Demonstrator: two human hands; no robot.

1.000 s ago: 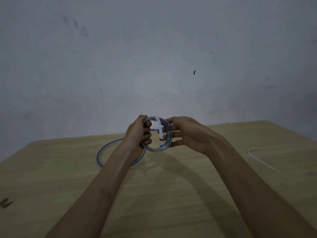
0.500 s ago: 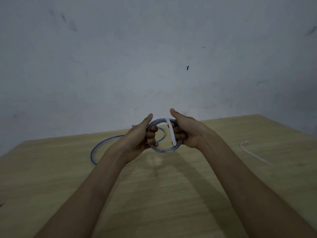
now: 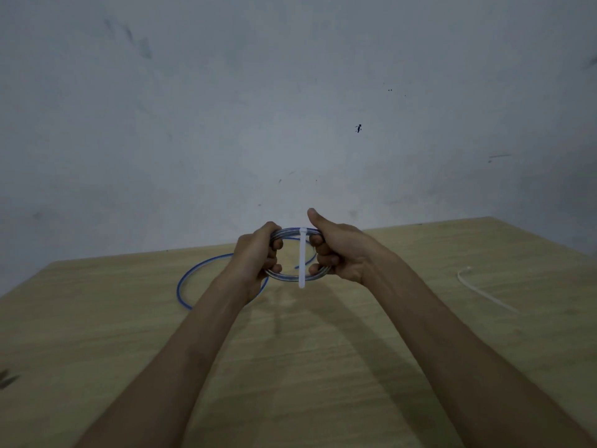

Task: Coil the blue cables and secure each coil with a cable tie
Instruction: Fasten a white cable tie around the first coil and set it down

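Note:
A small coil of blue cable (image 3: 290,277) hangs in the air above the wooden table, held from both sides. My left hand (image 3: 256,253) grips its left side and my right hand (image 3: 336,250) grips its right side, thumb raised. A white cable tie (image 3: 302,257) runs from the coil's top down across its opening, its tail pointing past the bottom edge. Whether it is locked I cannot tell. A second blue cable (image 3: 193,279) lies in a loose loop on the table behind my left wrist, partly hidden by my arm.
A spare white cable tie (image 3: 481,291) lies on the wooden table (image 3: 323,367) at the right. A grey wall stands right behind the table's far edge. A dark mark (image 3: 8,379) shows at the table's left edge.
The white tie's tail has swung from the coil's side to hang straight down across its middle. My hands have shifted their grip on the coil's two sides.

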